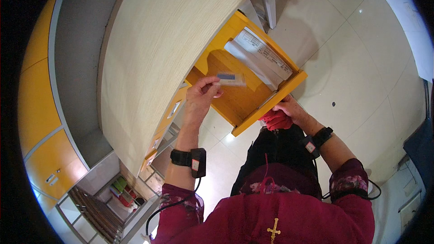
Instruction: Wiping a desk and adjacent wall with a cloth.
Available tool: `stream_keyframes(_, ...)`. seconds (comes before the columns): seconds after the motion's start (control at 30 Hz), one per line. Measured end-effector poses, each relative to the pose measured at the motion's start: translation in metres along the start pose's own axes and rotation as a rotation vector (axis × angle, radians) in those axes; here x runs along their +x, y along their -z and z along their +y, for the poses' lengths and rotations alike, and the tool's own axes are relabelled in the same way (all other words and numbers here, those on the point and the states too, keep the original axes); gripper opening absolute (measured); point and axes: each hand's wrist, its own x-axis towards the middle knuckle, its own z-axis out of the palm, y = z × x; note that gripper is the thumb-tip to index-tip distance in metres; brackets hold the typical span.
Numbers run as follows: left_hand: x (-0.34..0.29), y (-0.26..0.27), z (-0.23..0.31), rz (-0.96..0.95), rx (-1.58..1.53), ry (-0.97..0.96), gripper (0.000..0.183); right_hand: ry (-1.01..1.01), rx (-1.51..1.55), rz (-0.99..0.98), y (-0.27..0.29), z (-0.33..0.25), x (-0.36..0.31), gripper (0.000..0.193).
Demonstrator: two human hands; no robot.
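Observation:
Over the open yellow drawer (270,103), my left hand (201,97) pinches the edge of a small clear plastic packet (229,79) with a blue patch on it. Against the drawer's far side wall lie a rolled white paper (253,65) and a printed sheet (264,52). My right hand (291,110) is just outside the drawer front, its fingers closed on a bunched red cloth (275,121). Part of that cloth and some of the right fingers are hidden by the drawer front.
A pale wood-grain desktop (167,31) overhangs the drawer on the left. Yellow cabinet doors (38,104) line the far left, and a shelf unit with assorted items (124,194) stands at lower left. A grey desk leg (269,7) rises beyond the drawer; tiled floor (352,58) extends right.

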Motion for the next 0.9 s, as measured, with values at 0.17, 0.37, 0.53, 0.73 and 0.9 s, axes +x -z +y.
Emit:
stream_keyframes(0.17,0.005,0.001,-0.001,0.032,-0.117,0.145,0.016,0.019,-0.021,0.006,0.002,0.004,0.003,0.023)
stream_keyframes(0.37,0.008,0.004,-0.013,0.022,-0.252,0.183,0.018,-0.013,0.019,0.021,0.003,0.006,0.003,0.021)
stream_keyframes(0.53,0.007,0.006,-0.014,0.008,-0.300,0.172,0.017,-0.031,0.010,0.019,0.003,0.006,0.003,0.022)
stream_keyframes(0.73,0.006,0.006,-0.013,0.015,-0.325,0.168,0.016,-0.038,-0.008,0.004,0.006,0.008,0.004,0.024)
stream_keyframes(0.9,0.007,0.009,-0.016,-0.039,-0.352,0.177,0.013,-0.028,-0.029,0.015,0.003,0.003,-0.001,0.025)
